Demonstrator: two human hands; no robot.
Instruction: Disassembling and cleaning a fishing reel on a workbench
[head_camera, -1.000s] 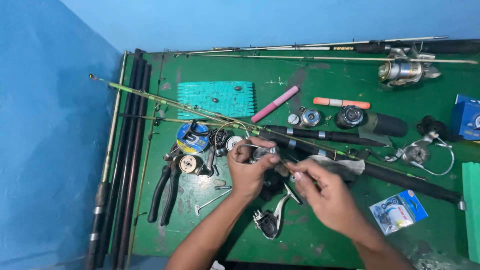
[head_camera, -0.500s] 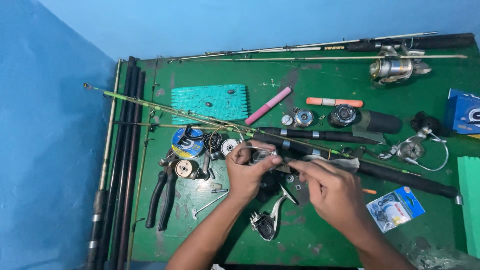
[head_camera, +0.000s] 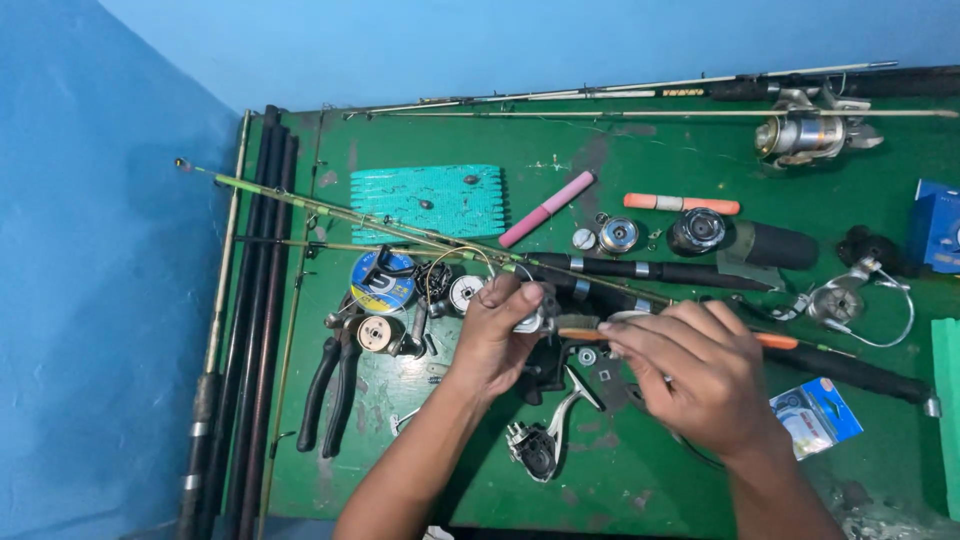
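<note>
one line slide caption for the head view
Two hands, left and right, work on a fishing reel part over a cluttered green table.

Counted around the teal ridged mat (head_camera: 428, 201): two hands (head_camera: 500, 335) (head_camera: 690, 385) work below and right of it. One pair of pliers (head_camera: 330, 385) lies below its left corner. Two line spools (head_camera: 382, 281) (head_camera: 378, 334) sit just beneath it. One pink stick (head_camera: 547, 209) and one orange one (head_camera: 680, 204) lie to its right. One silver reel (head_camera: 805, 132) sits far right.
</note>
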